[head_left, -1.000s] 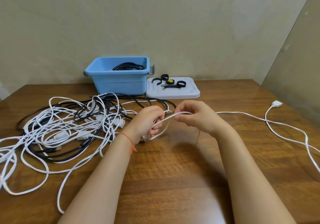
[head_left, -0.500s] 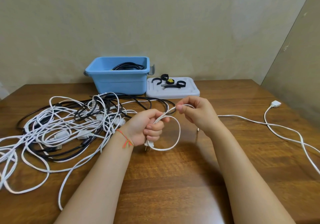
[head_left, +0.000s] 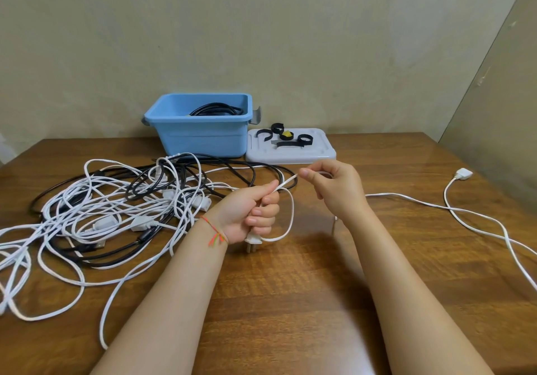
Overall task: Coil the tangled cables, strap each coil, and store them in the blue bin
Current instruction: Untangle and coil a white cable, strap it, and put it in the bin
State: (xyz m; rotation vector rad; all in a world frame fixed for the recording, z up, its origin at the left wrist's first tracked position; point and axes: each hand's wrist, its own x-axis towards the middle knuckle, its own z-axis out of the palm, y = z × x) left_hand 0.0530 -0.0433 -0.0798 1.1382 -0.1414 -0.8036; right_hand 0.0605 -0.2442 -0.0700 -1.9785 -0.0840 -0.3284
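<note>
Left hand (head_left: 250, 215) grips a looped white power cable (head_left: 290, 217); right hand (head_left: 334, 188) pinches it, mid-desk (head_left: 290, 302).

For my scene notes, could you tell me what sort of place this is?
Probably a plain indoor room set up as a small work corner: a wooden table against bare beige walls, with a blue bin beside tangled cables.
</note>
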